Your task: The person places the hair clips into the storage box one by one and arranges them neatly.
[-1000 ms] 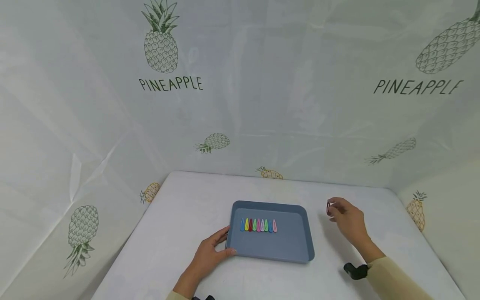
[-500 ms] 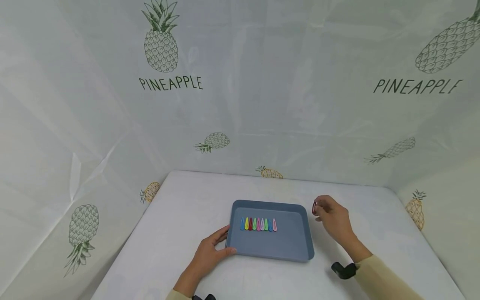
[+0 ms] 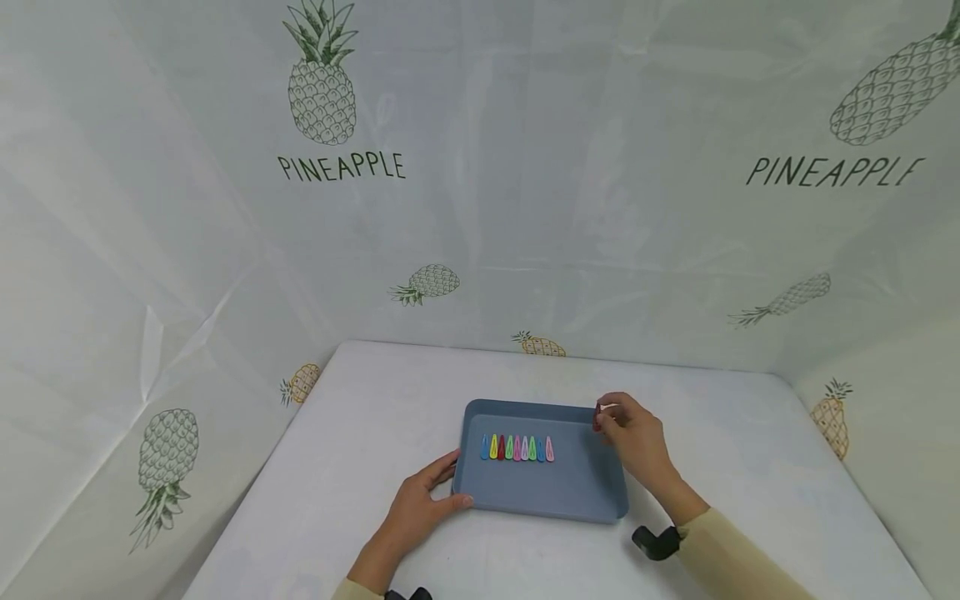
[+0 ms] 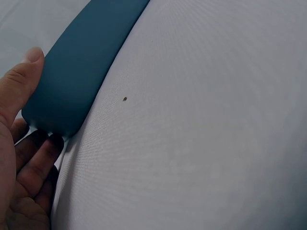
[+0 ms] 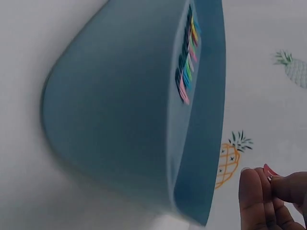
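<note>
In the head view, a blue-grey tray (image 3: 525,492) lies on the white table. My left hand (image 3: 414,510) grips its left front corner. The left wrist view shows the thumb along one side of the tray (image 4: 76,62) and the fingers against its end. Several snap hair clips (image 3: 517,448) in mixed colours lie side by side in a row on the tray. My right hand (image 3: 637,440) pinches a red hair clip (image 3: 597,418) between thumb and fingertips, raised over the tray's right back corner. Only a sliver of that clip (image 5: 270,170) shows in the right wrist view.
A white tabletop (image 3: 405,392) surrounds the tray. Behind and at both sides hangs a pale curtain (image 3: 555,167) printed with pineapples. A small dark speck (image 4: 124,98) marks the white cloth near the tray.
My right hand has moved left with the red hair clip, from beside the tray to over its right back corner. The left hand, the tray and the row of clips have stayed put.
</note>
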The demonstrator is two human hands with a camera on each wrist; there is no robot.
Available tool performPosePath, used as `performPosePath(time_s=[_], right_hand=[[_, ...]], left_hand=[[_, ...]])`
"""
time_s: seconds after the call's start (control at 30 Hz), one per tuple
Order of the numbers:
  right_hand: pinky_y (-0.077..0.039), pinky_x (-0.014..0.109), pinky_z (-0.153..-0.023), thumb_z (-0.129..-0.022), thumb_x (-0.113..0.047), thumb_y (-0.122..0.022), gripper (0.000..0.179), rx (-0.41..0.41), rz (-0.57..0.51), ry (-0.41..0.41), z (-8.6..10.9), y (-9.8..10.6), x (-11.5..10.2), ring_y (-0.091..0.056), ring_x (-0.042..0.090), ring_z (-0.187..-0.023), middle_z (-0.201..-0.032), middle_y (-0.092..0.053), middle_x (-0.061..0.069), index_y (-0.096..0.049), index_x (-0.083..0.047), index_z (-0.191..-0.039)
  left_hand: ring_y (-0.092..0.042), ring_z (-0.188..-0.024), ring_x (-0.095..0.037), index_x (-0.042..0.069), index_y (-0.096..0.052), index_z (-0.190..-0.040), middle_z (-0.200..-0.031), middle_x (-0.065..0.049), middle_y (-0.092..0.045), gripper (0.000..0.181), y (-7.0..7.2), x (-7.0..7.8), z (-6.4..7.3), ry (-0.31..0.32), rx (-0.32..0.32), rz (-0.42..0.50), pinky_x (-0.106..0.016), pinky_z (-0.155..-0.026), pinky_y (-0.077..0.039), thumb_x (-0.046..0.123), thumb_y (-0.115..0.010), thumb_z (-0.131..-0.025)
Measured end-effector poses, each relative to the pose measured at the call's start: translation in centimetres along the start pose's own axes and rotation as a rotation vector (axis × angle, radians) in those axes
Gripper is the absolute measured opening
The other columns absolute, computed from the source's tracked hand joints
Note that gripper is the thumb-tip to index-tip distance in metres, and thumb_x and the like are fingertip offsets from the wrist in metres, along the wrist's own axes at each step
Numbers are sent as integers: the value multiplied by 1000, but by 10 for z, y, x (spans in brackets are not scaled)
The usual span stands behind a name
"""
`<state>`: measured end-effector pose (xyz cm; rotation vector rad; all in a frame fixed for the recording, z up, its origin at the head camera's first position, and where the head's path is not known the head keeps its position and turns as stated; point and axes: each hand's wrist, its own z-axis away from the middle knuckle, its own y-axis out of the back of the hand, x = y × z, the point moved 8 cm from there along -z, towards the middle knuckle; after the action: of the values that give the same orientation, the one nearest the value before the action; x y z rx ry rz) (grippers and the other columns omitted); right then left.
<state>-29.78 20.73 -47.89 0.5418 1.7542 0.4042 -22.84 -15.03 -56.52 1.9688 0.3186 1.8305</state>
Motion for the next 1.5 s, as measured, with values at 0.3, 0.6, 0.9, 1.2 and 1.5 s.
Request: performPosePath(time_s=[0.3, 0.6, 0.9, 1.2, 1.5], right_hand=[[-63, 26, -61, -100, -2, -65, 23, -46, -5, -72, -1, -30, 3, -72, 17, -69, -91, -76, 12, -70, -5, -123], [-53, 25, -54, -96, -3, -67, 23, -109, 64, -122, 1, -57, 6, -66, 14, -62, -84, -75, 7, -71, -3, -119], [-48, 25, -52, -94, -1, -65, 21, -145, 149, -105, 4, -74, 10, -60, 12, -61, -78, -75, 2, -73, -4, -113], [-40, 26, -50, -94, -4, -67, 19, -152, 210, -87, 5, -79, 11, -56, 12, -59, -78, -75, 2, -74, -4, -111], [-44, 26, -54, -92, -1, -67, 14, -152, 251, -59, 5, -80, 12, -57, 12, -64, -81, -73, 4, -75, -3, -104]], left_hand=[[-59, -141, -32, 22, -53, -156, -147, -7, -65, 81, 1, -1, 0, 2, 8, -4, -68, -119, -37, 49, -85, -87], [-58, -141, -33, 21, -53, -156, -147, -7, -66, 80, 0, -1, -1, 6, 4, 0, -68, -119, -37, 47, -85, -88], [-59, -140, -32, 21, -53, -156, -147, -7, -66, 80, 1, -2, -1, -1, 6, 2, -67, -119, -38, 47, -85, -87], [-59, -140, -33, 22, -53, -157, -148, -7, -65, 81, 1, -1, -1, 4, 0, 0, -68, -119, -38, 48, -85, -87], [-58, -141, -32, 23, -52, -157, -148, -6, -65, 82, 1, -1, -1, 10, -2, 5, -67, -120, -37, 49, -85, -87]])
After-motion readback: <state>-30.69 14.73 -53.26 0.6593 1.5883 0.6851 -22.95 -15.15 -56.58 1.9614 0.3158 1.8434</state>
